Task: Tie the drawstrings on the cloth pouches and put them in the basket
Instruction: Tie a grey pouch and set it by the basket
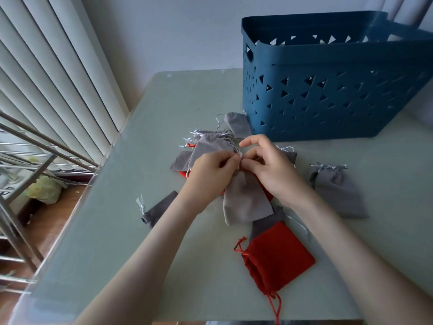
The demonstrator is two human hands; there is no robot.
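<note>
A grey cloth pouch (243,202) hangs between my two hands over the middle of the table. My left hand (210,170) pinches its pale drawstring at the neck. My right hand (264,165) pinches the string from the other side, its index finger lifted. Under and behind them lies a heap of grey pouches (208,144) with a bit of red showing. One red pouch (274,256) lies nearer me, its red cord trailing. A grey pouch (335,186) lies to the right, a dark grey pouch (157,211) to the left. The blue basket (328,95) stands at the back right.
The pale green glass table (140,242) ends at a left edge beside a metal rack (28,160) and vertical blinds (58,66). A wall runs behind the table. Another grey pouch (236,124) lies against the basket's front corner.
</note>
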